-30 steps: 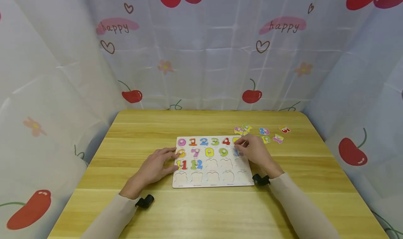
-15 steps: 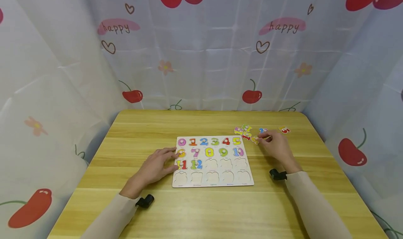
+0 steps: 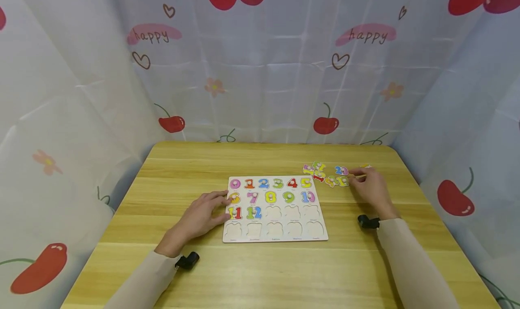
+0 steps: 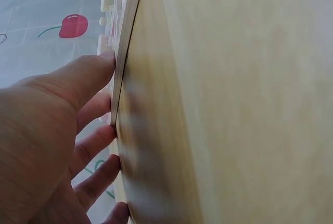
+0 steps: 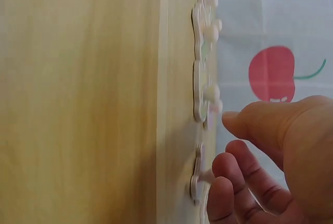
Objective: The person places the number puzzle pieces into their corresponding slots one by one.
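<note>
A wooden number puzzle board (image 3: 264, 232) lies on the table, with pieces 0 to 12 in its recesses and the other recesses bare. My left hand (image 3: 201, 216) rests at its left edge, fingers spread; in the left wrist view the thumb (image 4: 93, 75) touches the board's side. To the right of the board, my right hand (image 3: 373, 191) hovers over loose pieces. Its thumb and fingers are apart in the right wrist view, close to a knobbed piece (image 5: 197, 174). The blue and pink 20 piece (image 3: 341, 170) lies just left of its fingertips.
Several loose number pieces (image 3: 318, 177) cluster beyond the board's upper right corner. A partly hidden piece (image 3: 367, 166) lies behind the right hand. The wooden table (image 3: 260, 277) ends at a printed curtain (image 3: 260, 96) at the back and sides.
My right hand has left the board's upper right part and moved right over the loose pieces, uncovering the 5 and 10. The left hand has stayed in place.
</note>
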Demonstrator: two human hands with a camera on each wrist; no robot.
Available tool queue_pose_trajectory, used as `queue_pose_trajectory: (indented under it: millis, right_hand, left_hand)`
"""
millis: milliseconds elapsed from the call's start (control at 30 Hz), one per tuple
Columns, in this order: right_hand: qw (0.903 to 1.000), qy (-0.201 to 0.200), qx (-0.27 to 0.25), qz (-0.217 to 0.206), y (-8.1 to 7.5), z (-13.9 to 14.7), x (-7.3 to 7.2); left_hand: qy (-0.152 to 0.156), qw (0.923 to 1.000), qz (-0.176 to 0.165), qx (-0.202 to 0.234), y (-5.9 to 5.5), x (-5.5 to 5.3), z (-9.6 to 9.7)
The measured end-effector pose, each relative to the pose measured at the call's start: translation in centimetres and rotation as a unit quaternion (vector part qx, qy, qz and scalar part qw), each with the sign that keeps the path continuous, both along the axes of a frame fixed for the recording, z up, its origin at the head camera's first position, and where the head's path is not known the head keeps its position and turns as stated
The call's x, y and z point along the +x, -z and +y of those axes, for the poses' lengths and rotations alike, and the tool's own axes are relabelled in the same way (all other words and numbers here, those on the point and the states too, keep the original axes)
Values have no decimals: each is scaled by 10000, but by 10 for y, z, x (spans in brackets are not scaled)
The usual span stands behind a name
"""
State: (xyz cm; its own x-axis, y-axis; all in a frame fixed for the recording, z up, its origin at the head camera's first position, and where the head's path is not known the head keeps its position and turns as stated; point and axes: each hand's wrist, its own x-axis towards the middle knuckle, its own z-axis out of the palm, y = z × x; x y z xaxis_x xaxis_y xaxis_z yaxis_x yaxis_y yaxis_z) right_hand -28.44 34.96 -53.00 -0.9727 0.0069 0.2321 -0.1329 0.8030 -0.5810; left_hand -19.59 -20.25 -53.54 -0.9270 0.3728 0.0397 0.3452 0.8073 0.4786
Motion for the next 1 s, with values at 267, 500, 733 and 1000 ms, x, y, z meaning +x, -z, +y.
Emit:
queue_pose_trajectory:
  millis: [267, 500, 733, 1000]
  right_hand:
    - [9999, -2, 124, 79, 1, 7, -2]
    - [9994, -201, 282, 59, 2, -1, -3]
    - [9995, -269, 138, 73, -1, -4, -6]
    - [9989, -343, 127, -292, -8, -12, -20]
  left_hand:
    - [5, 10000, 21, 3, -1, 0, 0]
    - [0, 10000, 14, -26, 0, 0, 0]
    - [14, 10000, -8, 21, -1, 0, 0]
    - [-3, 10000, -39, 21, -1, 1, 0]
